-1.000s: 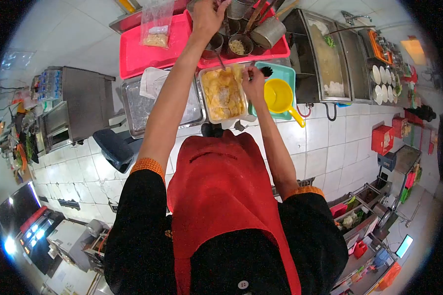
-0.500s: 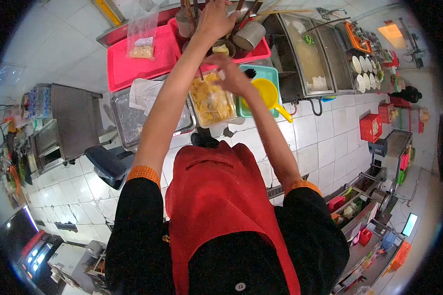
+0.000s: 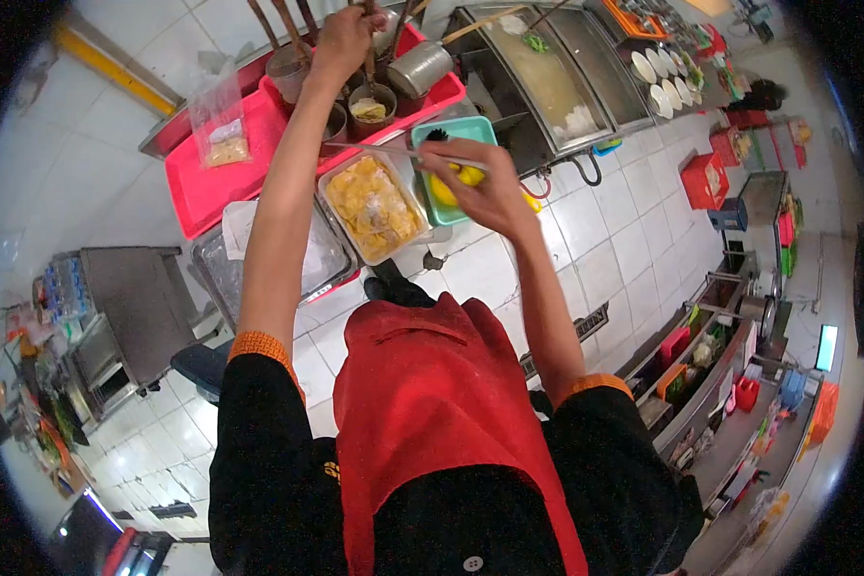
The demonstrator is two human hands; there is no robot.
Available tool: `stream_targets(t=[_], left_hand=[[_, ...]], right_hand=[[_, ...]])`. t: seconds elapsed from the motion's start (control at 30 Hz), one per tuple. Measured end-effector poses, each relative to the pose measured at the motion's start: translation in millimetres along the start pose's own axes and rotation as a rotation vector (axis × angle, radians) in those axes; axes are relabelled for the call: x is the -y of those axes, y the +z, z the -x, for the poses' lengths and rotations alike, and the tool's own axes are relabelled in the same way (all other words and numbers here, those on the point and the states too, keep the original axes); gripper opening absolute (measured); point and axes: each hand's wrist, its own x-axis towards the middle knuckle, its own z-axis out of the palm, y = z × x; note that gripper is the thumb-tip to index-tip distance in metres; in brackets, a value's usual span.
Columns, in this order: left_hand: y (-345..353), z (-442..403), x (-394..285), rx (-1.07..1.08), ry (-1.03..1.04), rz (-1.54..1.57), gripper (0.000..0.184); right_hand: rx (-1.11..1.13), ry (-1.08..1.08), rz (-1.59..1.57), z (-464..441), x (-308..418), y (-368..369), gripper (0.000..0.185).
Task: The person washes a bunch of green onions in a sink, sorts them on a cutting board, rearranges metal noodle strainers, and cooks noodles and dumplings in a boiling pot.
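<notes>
My left hand [image 3: 346, 40] is closed around the upright wooden handle of a deep metal noodle strainer [image 3: 372, 117]. Inside that strainer lies a pale yellow piece of food [image 3: 367, 108]. With pinched fingers, my right hand [image 3: 475, 184] holds thin, pale sticks that look like chopsticks [image 3: 384, 150], pointing left toward the strainers. Below the sticks is a clear tub [image 3: 343, 228] of yellow, folded wonton-like pieces [image 3: 370, 197]. My right hand partly hides a yellow scoop [image 3: 471, 176] in a teal tray [image 3: 485, 131].
More long-handled metal cups [image 3: 420, 69] stand in a pink tray [image 3: 442, 94]. A plastic bag [image 3: 223, 144] rests on another pink tray [image 3: 187, 197]. A metal tray [image 3: 326, 257] with white cloth is at left. A steel basin of cloudy liquid [image 3: 538, 82] stands right.
The view has shifted, so the counter sits further left. My right hand has moved right, away from the tub and strainers, and the sticks now show clearly. My left hand stays above the strainers.
</notes>
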Motion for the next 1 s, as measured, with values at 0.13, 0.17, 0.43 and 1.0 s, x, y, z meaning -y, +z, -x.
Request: stream_targets(t=[0.13, 0.17, 0.43, 1.0], left_hand=[[-68.3, -15.6, -68.6, -0.100, 0.007, 0.130, 0.023], [-84.4, -21.9, -88.1, -0.069, -0.017, 0.221, 0.023], [-109.0, -62.9, -242.2, -0.078, 0.202, 0.210, 0.023], [312.2, -111.4, -249.3, 0.209, -0.024, 0.266, 0.023]], right_hand=[[-0.157, 0.234, -0.131, 93.4, -30.7, -65.2, 0.024], [-0.243, 0.273, -0.179, 117.6, -39.5, -77.5, 0.025], [-0.454, 0.459, -0.333, 205.8, -44.5, -178.6, 0.036], [-0.335, 0.193, -0.058, 135.1, -224.9, -378.4, 0.030]])
